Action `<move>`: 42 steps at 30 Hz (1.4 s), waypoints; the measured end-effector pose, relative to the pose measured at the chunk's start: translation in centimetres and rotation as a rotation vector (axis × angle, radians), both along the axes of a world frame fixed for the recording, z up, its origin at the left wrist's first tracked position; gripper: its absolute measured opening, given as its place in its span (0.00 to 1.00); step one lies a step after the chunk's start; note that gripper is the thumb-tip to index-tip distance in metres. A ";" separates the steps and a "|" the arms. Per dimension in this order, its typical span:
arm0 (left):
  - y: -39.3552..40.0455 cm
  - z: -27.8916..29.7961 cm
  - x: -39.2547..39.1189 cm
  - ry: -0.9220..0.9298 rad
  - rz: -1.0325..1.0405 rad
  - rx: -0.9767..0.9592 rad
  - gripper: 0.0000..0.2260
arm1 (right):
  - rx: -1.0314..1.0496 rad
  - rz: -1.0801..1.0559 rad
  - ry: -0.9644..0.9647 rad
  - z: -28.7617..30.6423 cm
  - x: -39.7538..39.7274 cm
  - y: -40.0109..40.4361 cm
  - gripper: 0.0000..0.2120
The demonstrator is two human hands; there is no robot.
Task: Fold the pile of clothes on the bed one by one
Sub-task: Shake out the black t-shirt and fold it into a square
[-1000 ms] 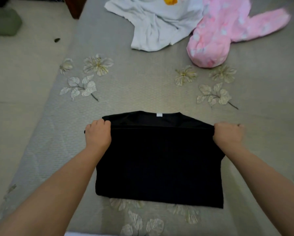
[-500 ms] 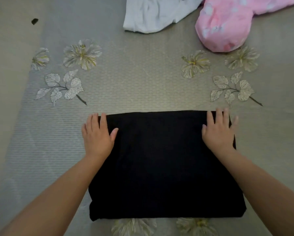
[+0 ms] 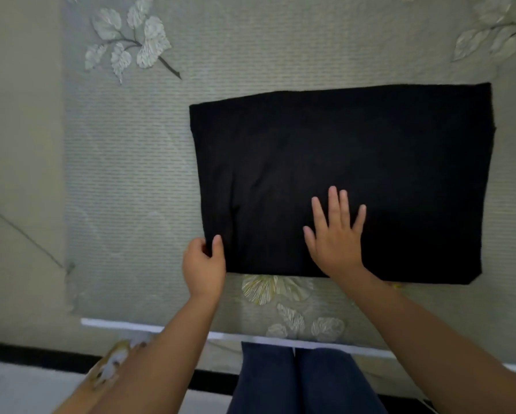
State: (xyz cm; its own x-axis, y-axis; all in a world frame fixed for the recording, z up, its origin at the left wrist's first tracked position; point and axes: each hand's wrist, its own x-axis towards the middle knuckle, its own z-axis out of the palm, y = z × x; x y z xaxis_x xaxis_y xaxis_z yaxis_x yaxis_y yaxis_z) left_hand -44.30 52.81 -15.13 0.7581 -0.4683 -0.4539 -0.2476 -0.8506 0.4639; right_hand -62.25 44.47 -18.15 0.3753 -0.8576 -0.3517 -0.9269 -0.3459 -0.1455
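A black garment (image 3: pixel 355 150) lies folded into a flat rectangle on the grey-green bedspread (image 3: pixel 125 189). My left hand (image 3: pixel 204 264) pinches the garment's near left corner between thumb and fingers. My right hand (image 3: pixel 335 234) rests flat on the near middle of the cloth, fingers spread. The other clothes of the pile are out of view.
The bedspread carries leaf and flower patterns (image 3: pixel 131 46). The bed's near edge (image 3: pixel 250 334) runs across the bottom, with my legs in dark blue trousers (image 3: pixel 295 383) against it. Pale floor (image 3: pixel 14 144) lies to the left.
Both hands left the garment's far corners. The left now grips the near left corner, the right lies flat near the middle. The camera tipped downward, and the white and pink clothes dropped out of view.
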 end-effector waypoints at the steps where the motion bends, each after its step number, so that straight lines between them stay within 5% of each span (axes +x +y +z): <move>1: 0.4 0.2 -0.3 0.031 -0.005 -0.026 0.14 | 0.004 -0.017 -0.011 0.0 0.2 0.2 0.29; 7: 0.9 0.4 1.5 0.071 0.269 -0.153 0.10 | 0.011 0.013 -0.030 0.0 -0.5 0.2 0.26; 14: 1.7 -1.7 3.2 -0.136 -0.196 0.182 0.12 | -0.042 0.068 -0.027 -0.3 -3.4 -0.9 0.24; 18: 1.6 -1.7 2.5 -0.282 -0.344 0.358 0.11 | -0.072 -0.123 -0.007 -0.1 -7.7 -1.6 0.26; 23: 1.1 -0.5 -0.5 -0.373 -0.289 0.254 0.21 | -0.122 -0.634 0.027 1.3 -13.8 -2.1 0.23; 29: -3.3 -0.1 -7.3 -0.254 -0.827 0.096 0.24 | 0.022 -0.882 -0.048 2.1 -18.1 -0.2 0.15; 33: -5.5 -1.3 -10.9 -0.198 -1.205 0.238 0.26 | -0.028 -0.933 -0.161 1.2 -19.3 1.0 0.13; 38: -7.1 -1.1 -12.5 -0.315 -1.349 0.516 0.25 | 0.022 -0.901 -0.063 0.0 -20.6 1.2 0.11; 42: -11.4 0.8 -14.5 -0.460 -1.492 0.348 0.21 | -0.059 -1.002 -0.147 0.3 -19.7 2.0 0.11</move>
